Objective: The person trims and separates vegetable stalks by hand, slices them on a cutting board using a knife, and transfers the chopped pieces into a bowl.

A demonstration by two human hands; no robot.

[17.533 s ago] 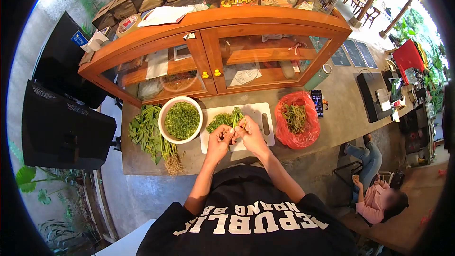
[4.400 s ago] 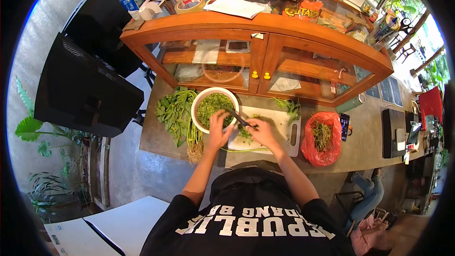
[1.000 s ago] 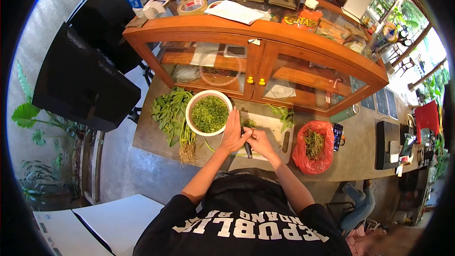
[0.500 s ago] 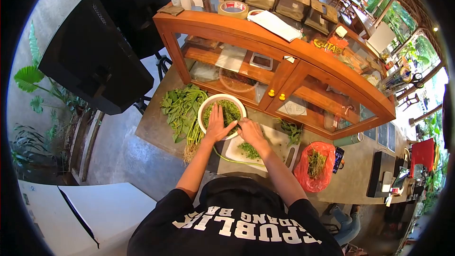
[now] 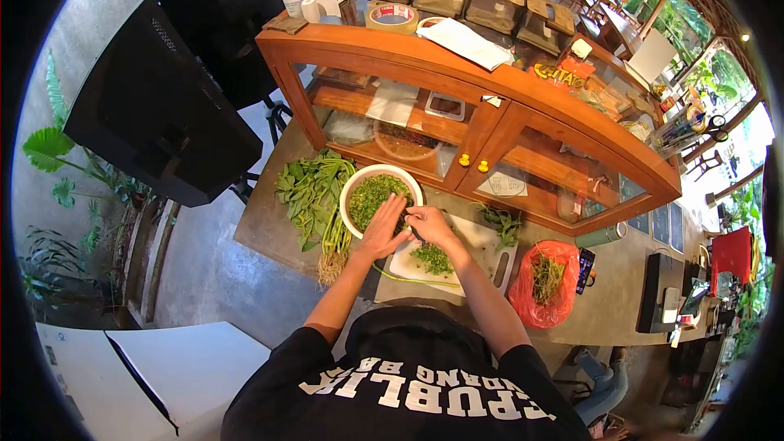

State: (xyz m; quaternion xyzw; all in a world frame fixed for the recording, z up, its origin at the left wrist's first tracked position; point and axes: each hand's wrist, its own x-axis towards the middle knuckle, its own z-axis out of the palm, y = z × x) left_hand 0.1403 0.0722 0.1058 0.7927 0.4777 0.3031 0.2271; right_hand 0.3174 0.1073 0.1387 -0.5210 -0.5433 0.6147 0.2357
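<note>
Both hands are close together, low over the near right part of the white bowl (image 5: 345, 200), at about its 4 to 5 o'clock. The left hand (image 5: 383, 234) is open and flat, its fingers pointing to about 1 o'clock over the chopped greens in the bowl (image 5: 377, 193). The right hand (image 5: 430, 225) is closed around a dark tool (image 5: 417, 235) — probably a knife, though most of it is hidden. The part that shows slants roughly from 11 to 5 o'clock in the gap between the hands.

The bowl lies at about 10 o'clock from the right hand, with the left hand nearer and partly over it. The chopped heap (image 5: 433, 259) on the white cutting board (image 5: 482, 237) is the other way: near 6 o'clock from the right hand, which is the closer one to it, and about 4 from the left.

The board's long axis runs from just past 9 to just past 3 o'clock, its slot at the 3 o'clock end. A long green stem (image 5: 425, 281) crosses its near edge, and a leafy sprig (image 5: 504, 226) lies at its far right corner. The leafy bunch (image 5: 313, 196) sits at 9 o'clock, just beside the bowl.
</note>
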